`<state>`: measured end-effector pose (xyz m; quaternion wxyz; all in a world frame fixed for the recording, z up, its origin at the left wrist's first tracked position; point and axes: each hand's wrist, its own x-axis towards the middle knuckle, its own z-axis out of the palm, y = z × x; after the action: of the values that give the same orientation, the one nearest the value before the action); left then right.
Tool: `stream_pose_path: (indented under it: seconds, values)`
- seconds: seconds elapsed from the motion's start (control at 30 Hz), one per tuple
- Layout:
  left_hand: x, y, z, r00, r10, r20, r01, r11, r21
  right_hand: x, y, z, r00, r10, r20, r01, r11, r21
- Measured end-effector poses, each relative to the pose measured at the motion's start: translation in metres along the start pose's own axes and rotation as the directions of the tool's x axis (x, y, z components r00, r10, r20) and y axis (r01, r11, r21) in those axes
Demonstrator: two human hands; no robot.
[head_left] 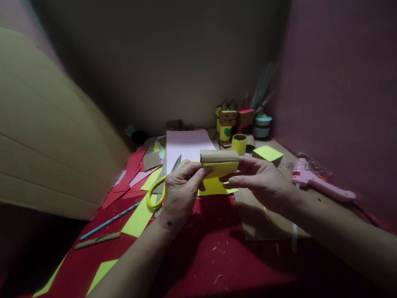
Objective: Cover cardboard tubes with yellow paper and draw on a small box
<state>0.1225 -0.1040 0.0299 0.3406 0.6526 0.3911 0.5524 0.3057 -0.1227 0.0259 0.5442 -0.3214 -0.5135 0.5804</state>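
A folded piece of cardboard [218, 156] with yellow paper [221, 169] on its lower face is held up at the centre. My left hand [182, 188] pinches its left end between thumb and fingers. At the right end, the fingers of my right hand [260, 180] close round the piece, the thumb side nearer the camera. Below and behind it is a yellow sheet [217, 187]. Yellow-handled scissors [151, 198] lie just left of my left hand, partly hidden by it.
A pink glue gun [319, 182] lies at the right. Behind stand a yellow roll [239, 145], a yellow-topped box [268, 153], two decorated figures and a blue-green jar [262, 126]. Pink sheets [189, 142], red scraps [132, 169] and a blue stick [110, 220] are left. Cardboard panel [56, 124] rises far left.
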Motion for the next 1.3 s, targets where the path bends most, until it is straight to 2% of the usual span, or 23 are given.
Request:
stream_pose_path:
  seconds: [0.1,0.23,0.4,0.53,0.63,0.77,1.03,1.2,1.3]
  values:
    - [0.001,-0.001,0.0,0.997,-0.079,-0.006,0.079,0.996,-0.032,0.005,0.004,0.002,0.996,-0.084,-0.023,0.084,0.996,0.002]
    - [0.001,0.0,-0.001,0.979,-0.204,0.026,0.204,0.979,-0.016,0.01,0.011,0.003,0.987,-0.126,-0.101,0.12,0.991,-0.064]
    - [0.002,-0.003,0.002,0.927,-0.344,0.151,0.366,0.917,-0.16,0.011,0.016,0.003,0.972,-0.181,-0.147,0.165,0.98,-0.111]
    - [0.004,-0.008,0.004,0.919,-0.32,0.228,0.378,0.881,-0.285,0.011,0.019,0.002,0.965,-0.218,-0.144,0.204,0.973,-0.105]
    - [0.004,-0.008,0.005,0.927,-0.287,0.243,0.35,0.893,-0.282,0.009,0.02,0.001,0.969,-0.216,-0.122,0.208,0.975,-0.075]
    - [0.002,-0.005,0.005,0.914,-0.327,0.24,0.388,0.877,-0.285,0.006,0.021,0.0,0.975,-0.205,-0.088,0.2,0.978,-0.058]
    - [0.003,-0.003,0.004,0.872,-0.398,0.286,0.487,0.764,-0.423,0.002,0.03,-0.003,0.931,-0.363,-0.034,0.348,0.913,-0.214]
    - [0.002,0.0,0.002,0.847,-0.411,0.338,0.524,0.75,-0.404,0.001,0.027,-0.002,0.936,-0.345,-0.075,0.326,0.926,-0.187]
    - [0.001,0.0,0.002,0.837,-0.424,0.346,0.543,0.723,-0.428,0.0,0.022,-0.004,0.932,-0.358,-0.062,0.329,0.904,-0.271]
